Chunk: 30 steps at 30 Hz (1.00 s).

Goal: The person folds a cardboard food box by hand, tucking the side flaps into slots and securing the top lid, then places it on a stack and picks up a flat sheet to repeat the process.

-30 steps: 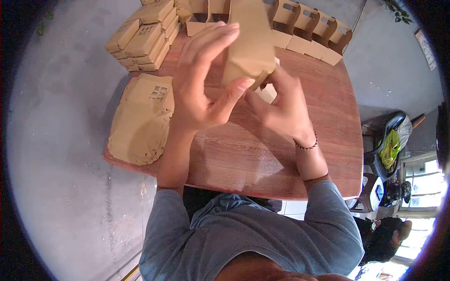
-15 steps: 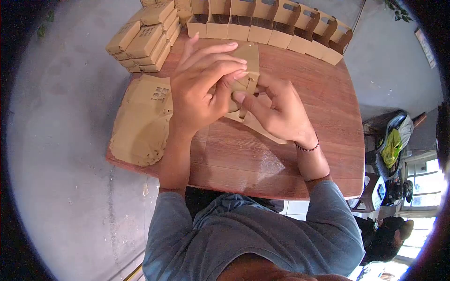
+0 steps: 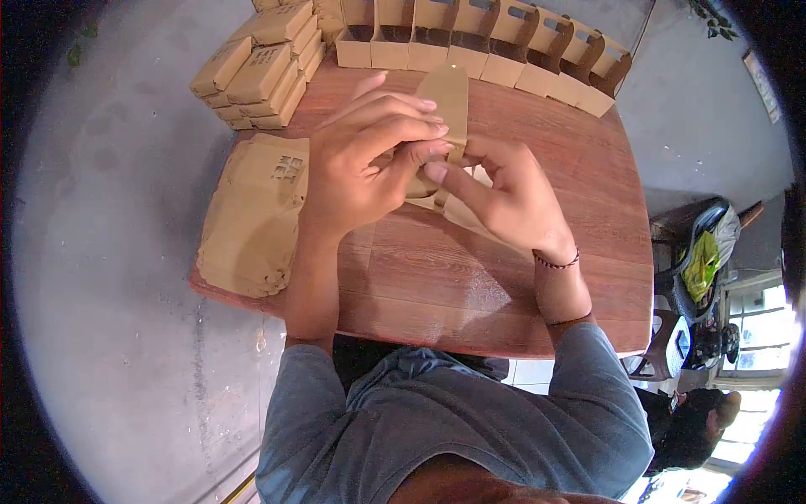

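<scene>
A person's right grip, thumb and fingers drawn together, pinches the lower edge of a part-folded cardboard box above a wood-grain counter. The left grip, fingers curled, appears closed on the same box, though the hand hides much of it. The box sits between both grips, one panel rising past the fingertips. Farther beyond them, open cartons stand in a row, insides shadowed; left of the left grip lie flat cardboard sheets, closed boxes stacked beyond.
</scene>
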Motion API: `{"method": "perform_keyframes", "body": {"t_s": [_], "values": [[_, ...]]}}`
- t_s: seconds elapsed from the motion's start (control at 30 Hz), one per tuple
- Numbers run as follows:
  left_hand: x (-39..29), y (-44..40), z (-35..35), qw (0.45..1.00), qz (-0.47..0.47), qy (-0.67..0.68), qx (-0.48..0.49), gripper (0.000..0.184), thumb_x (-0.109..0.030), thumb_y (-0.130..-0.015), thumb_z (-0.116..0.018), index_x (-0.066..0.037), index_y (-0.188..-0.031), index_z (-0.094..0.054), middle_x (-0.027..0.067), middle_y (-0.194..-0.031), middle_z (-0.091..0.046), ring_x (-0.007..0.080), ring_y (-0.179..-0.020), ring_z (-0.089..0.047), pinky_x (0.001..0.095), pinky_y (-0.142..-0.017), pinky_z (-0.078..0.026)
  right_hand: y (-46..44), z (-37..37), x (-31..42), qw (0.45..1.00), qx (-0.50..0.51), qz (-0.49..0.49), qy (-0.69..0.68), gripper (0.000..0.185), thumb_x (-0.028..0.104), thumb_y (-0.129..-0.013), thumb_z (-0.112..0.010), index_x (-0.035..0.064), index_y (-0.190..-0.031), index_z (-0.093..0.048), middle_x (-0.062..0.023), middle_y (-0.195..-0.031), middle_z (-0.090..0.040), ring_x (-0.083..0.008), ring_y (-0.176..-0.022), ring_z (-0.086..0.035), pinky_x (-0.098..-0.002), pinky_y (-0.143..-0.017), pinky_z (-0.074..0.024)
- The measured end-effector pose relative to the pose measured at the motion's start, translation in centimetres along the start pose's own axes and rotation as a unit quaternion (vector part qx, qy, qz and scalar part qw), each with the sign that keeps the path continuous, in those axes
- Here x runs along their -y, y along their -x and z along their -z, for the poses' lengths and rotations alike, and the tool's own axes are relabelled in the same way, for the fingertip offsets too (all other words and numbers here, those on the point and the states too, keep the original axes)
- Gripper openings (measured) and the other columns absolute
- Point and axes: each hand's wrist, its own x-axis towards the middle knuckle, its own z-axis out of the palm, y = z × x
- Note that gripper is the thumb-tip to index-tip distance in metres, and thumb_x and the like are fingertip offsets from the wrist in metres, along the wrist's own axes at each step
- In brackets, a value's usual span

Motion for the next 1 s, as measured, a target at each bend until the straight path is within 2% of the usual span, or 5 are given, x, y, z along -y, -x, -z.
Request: {"method": "perform_keyframes", "body": {"t_s": [0.27,0.37,0.47,0.73,1.0], "values": [[0.3,-0.1,0.4,1.0,0.007,0.014,0.003,0.009,-0.001,-0.077,-0.074,-0.006,-0.083,-0.069,0.004,-0.082,-0.071,0.0202,-0.087,-0.071,0.0476,-0.1,-0.046,0.2,2.4,1.1,0.995,0.069,0.021,0.067,0.038,0.025,-0.087,-0.071,-0.0037,-0.112,-0.067,-0.0211,-0.089,-0.072,-0.0223,-0.077,-0.071,-0.0361,-0.07,-0.0537],[1.3,0.2,1.7,0.999,0.018,0.02,-0.021,0.009,0.0,-0.079,-0.073,-0.004,-0.085,-0.068,0.0075,-0.085,-0.072,0.0224,-0.09,-0.071,0.0456,-0.097,-0.048,1.3,5.1,1.0,0.997,0.036,0.075,0.004,0.047,0.027,-0.086,-0.071,-0.0029,-0.122,-0.064,-0.0206,-0.11,-0.07,-0.0245,-0.105,-0.067,-0.0343,-0.094,-0.0491],[3.0,1.2,3.3,0.968,0.076,0.217,-0.097,0.009,-0.002,-0.082,-0.072,-0.001,-0.089,-0.066,0.0112,-0.089,-0.07,0.0268,-0.094,-0.07,0.0433,-0.094,-0.051,2.6,7.5,1.7,0.989,-0.069,0.104,-0.079,0.036,0.014,-0.089,-0.062,-0.0045,-0.119,-0.066,-0.0163,-0.115,-0.069,-0.025,-0.113,-0.062,-0.0363,-0.102,-0.0442],[9.2,4.0,3.1,0.702,0.115,0.695,-0.105,0.009,-0.002,-0.09,-0.06,-0.001,-0.099,-0.061,0.0106,-0.091,-0.063,0.031,-0.104,-0.065,0.0435,-0.095,-0.056,-1.2,7.1,-2.7,0.983,-0.048,0.153,-0.086,0.052,-0.009,-0.087,-0.058,-0.0037,-0.138,-0.049,-0.0202,-0.144,-0.048,-0.0313,-0.135,-0.046,-0.0428,-0.106,-0.0417],[12.2,5.4,0.0,0.639,0.106,0.759,-0.065,0.014,-0.016,-0.094,-0.062,-0.004,-0.1,-0.055,0.0092,-0.099,-0.055,0.0271,-0.107,-0.058,0.0388,-0.099,-0.052,-0.4,5.8,-1.7,0.962,0.064,0.251,-0.087,0.052,-0.017,-0.072,-0.067,-0.0045,-0.123,-0.063,-0.0253,-0.126,-0.062,-0.038,-0.123,-0.057,-0.0473,-0.104,-0.0463]]}}
